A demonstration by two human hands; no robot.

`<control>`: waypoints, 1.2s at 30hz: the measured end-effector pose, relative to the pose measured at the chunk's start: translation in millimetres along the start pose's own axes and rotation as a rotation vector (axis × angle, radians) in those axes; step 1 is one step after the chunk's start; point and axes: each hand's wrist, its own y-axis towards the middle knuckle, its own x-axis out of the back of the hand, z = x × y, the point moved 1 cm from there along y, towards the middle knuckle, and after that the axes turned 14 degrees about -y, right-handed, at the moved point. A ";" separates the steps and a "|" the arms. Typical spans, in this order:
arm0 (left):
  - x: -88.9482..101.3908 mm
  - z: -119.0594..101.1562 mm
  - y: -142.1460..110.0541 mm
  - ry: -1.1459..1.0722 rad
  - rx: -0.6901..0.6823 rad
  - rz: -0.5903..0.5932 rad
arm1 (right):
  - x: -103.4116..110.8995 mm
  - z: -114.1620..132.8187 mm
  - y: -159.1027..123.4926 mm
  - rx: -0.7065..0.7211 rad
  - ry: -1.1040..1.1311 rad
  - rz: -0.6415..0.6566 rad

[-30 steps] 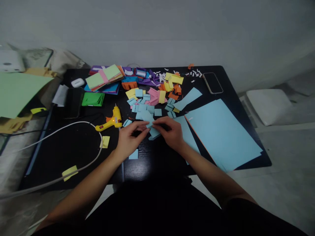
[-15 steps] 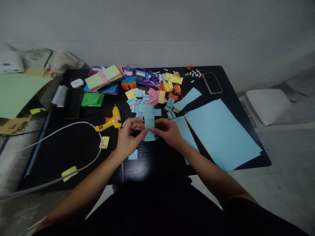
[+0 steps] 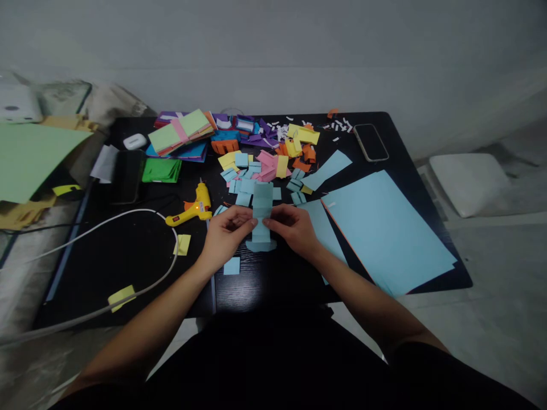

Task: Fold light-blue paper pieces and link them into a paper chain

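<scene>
Between my hands a light blue paper strip (image 3: 262,199) stands lengthwise, with creases across it. My left hand (image 3: 228,233) pinches its left edge between thumb and fingers. On the opposite edge, my right hand (image 3: 294,228) is closed in the same kind of pinch. Below the thumbs, the strip's near part lies over another blue paper piece (image 3: 261,246) with a curved edge. Small folded blue papers (image 3: 245,187) are heaped just beyond the hands. A lone blue paper square (image 3: 231,266) lies on the table near my left wrist.
A yellow glue gun (image 3: 194,208) with a lit orange light lies to the left, beside a looping white cable (image 3: 175,256). Large blue sheets (image 3: 388,228) cover the right side. A phone (image 3: 370,142) rests at the back right. Coloured paper stacks (image 3: 182,134) and white scraps line the far edge.
The blue strip has turned from slanted to straight up and down, and its creases now show. Both hands keep their pinch and have hardly shifted.
</scene>
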 end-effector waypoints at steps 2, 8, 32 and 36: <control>-0.1 -0.1 0.2 0.003 -0.019 -0.003 | 0.3 0.3 0.1 0.004 0.004 -0.002; 0.7 1.3 -0.7 0.010 -0.083 -0.034 | 0.2 1.9 -2.3 0.002 0.014 -0.076; 13.4 -8.7 -0.5 0.726 -0.601 0.266 | 7.2 4.6 -2.1 0.554 -0.643 -0.024; 15.0 -12.1 1.5 0.691 -0.583 0.196 | 11.8 6.8 0.1 0.521 -0.605 -0.093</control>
